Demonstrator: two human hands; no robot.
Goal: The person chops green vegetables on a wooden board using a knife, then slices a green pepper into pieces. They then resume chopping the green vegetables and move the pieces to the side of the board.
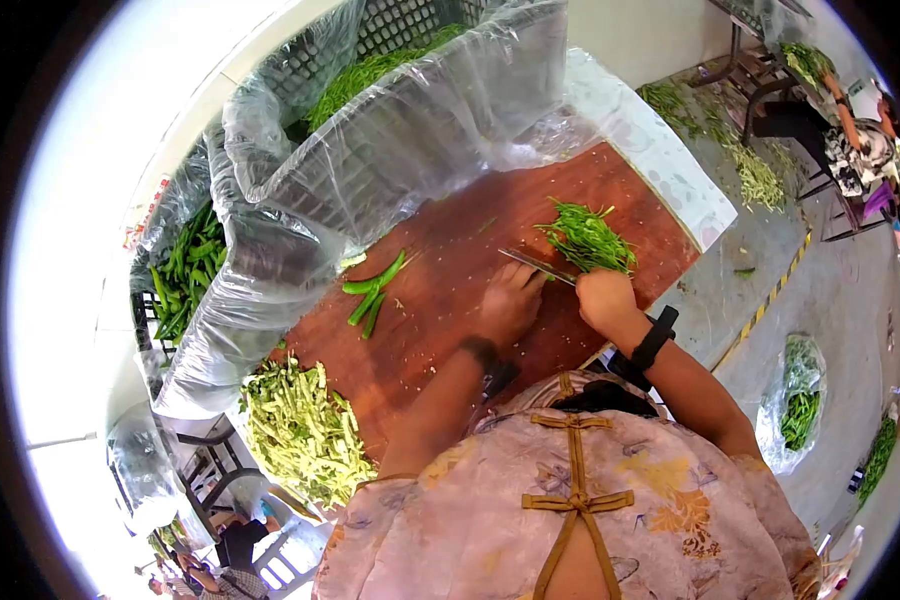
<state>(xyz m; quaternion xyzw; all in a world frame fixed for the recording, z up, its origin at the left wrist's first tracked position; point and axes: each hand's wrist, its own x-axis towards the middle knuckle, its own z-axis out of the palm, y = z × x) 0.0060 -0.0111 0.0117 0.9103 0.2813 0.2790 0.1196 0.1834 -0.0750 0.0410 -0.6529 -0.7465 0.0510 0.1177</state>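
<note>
1. Closed around the handle of a knife [536, 266], the grip of the left hand [511, 303] is narrow and firm; the blade lies low over the red-brown surface [440, 330] and points toward the right hand.
2. Right hand [604, 297] presses down on a bunch of thin green stems [587, 238]. Its fingers are hidden under the greens, so I cannot tell exactly how they are curled, but the hand holds the bunch in place just beside the blade.
3. A few whole green pods [374, 289] lie apart on the surface, to the left of the knife, not yet touched by either hand.
4. At the near left edge of the surface lies a pile of pale cut pieces [300, 430]; I judge that this part is already finished.
5. Behind the surface stand crates lined with clear plastic [390, 150], with many more green pods [185, 270] inside. I judge that much work is left.
6. Far at the top right, another person [860, 150] sits near scattered greens on the floor.
</note>
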